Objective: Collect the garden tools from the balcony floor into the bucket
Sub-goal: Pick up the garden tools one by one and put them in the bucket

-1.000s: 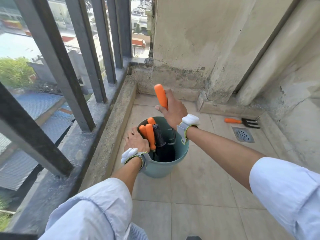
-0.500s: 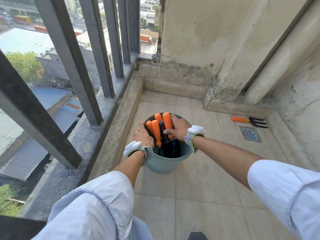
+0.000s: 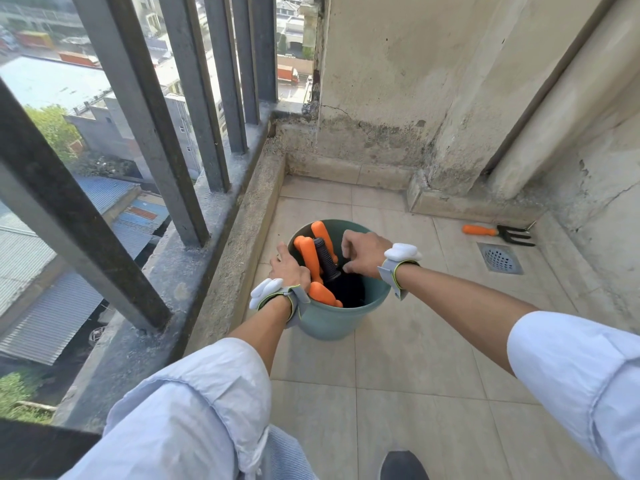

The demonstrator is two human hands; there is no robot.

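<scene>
A teal bucket stands on the tiled balcony floor close to the kerb. Inside it stand several orange-handled tools and one black ribbed handle. My left hand grips the bucket's near-left rim. Over the bucket's right side hovers my right hand, fingers bent downward into the opening and holding nothing; the orange handles stand free to its left. A hand fork with an orange handle and black tines lies on the floor at the far right, near the wall.
A round floor drain sits just in front of the fork. Dark railing bars and a concrete kerb run along the left. Stained walls close the far end and right side. My shoe shows at the bottom edge.
My right hand lowered an orange-handled tool into the bucket and let go of it. The left hand stayed on the rim. The view has tilted and moved slightly back.
</scene>
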